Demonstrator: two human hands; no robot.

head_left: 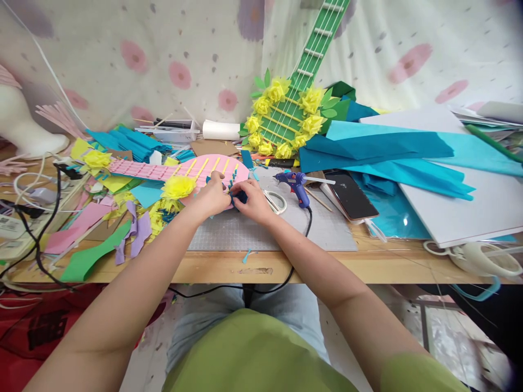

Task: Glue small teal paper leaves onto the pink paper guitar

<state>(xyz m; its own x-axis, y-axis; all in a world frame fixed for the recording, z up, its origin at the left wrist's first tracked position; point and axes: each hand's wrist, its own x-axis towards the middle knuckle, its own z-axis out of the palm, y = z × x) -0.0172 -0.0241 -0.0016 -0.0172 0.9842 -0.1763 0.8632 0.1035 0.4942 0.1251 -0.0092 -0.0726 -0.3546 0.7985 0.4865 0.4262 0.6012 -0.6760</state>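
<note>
A pink paper guitar [143,169] lies on the table, its body under and behind my hands. Yellow strips cross the body, and a yellow paper flower [178,187] sits at its near edge. My left hand [213,197] is closed at the near right side of the body, fingers bent around dark blue paper. Beside it, my right hand [252,202] pinches the same dark blue crepe paper [239,198] between thumb and fingers. The fingertips nearly meet, and they partly hide the paper. White-handled scissors [277,202] lie just right of my right hand.
A blue glue gun [296,185] with a cord stands on the grey cutting mat [261,237]. A phone [351,195] and blue crepe paper [379,152] lie to the right. Behind leans a green guitar [281,122] with yellow flowers. Paper scraps [98,250] and cables crowd the left.
</note>
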